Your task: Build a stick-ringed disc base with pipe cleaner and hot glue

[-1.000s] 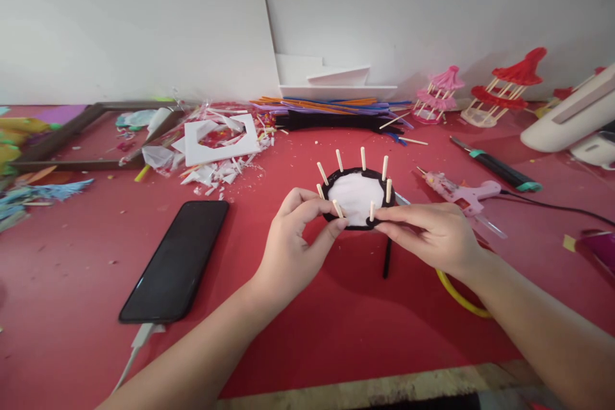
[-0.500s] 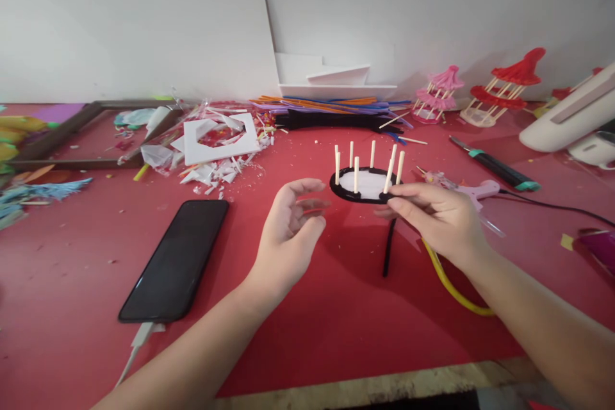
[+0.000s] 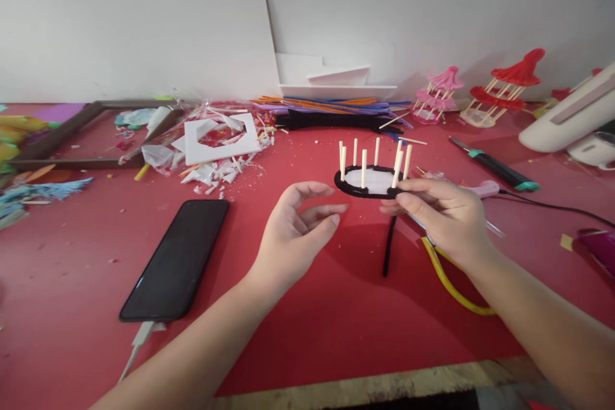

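My right hand (image 3: 439, 214) pinches the right edge of a small oval base (image 3: 377, 179), held above the table. The base is white inside with a fuzzy black rim, and several pale wooden sticks (image 3: 364, 170) stand upright around it. To its left, my left hand (image 3: 300, 224) has its fingers apart and curved, holding nothing and not touching the base. Under the right hand, a black pipe cleaner (image 3: 389, 250) lies on the red table (image 3: 307, 346). Partly covered by that hand is a yellow-handled tool (image 3: 446, 282), whose working end is mostly hidden.
A phone (image 3: 175, 259) with a cable lies at left. Behind are foam scraps (image 3: 221, 141) and a pipe cleaner bundle (image 3: 331, 116). Pink (image 3: 437, 96) and red (image 3: 502, 90) stick models, a utility knife (image 3: 500, 170) and a partly covered pink glue gun (image 3: 483, 189) are at right.
The base has shifted slightly right and away from me in my right hand. My left hand has also moved a little to the right, its fingers still apart.
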Motion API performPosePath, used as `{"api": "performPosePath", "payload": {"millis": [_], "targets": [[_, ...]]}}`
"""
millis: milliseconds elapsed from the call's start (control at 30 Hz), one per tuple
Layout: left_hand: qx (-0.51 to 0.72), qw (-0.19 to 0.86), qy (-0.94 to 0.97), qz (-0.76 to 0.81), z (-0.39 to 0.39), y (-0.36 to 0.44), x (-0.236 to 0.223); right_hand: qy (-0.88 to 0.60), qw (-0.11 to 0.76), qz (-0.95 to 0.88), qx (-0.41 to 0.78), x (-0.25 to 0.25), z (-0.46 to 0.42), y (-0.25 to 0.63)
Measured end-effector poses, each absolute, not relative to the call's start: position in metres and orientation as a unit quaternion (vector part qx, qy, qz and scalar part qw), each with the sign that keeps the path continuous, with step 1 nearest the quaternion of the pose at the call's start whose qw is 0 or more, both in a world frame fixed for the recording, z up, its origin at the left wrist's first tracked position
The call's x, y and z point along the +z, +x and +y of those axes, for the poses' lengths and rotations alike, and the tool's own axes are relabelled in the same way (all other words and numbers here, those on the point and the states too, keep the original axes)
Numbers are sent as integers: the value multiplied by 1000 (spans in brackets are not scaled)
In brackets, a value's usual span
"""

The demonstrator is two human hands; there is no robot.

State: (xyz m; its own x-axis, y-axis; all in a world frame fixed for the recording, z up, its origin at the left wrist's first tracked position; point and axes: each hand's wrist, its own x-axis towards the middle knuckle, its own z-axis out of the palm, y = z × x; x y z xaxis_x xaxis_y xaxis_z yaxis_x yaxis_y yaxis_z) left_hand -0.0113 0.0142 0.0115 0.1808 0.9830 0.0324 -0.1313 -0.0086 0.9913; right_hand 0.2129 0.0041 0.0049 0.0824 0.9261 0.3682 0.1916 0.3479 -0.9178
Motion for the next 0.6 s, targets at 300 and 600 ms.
{"api": "performPosePath", "payload": {"millis": [300, 600], "targets": [[445, 543, 560, 440, 15, -13, 7, -474, 555, -598, 331, 6, 3, 212], [443, 576, 533, 433, 16, -12, 7, -468, 537, -621, 328, 3, 0, 213]]}}
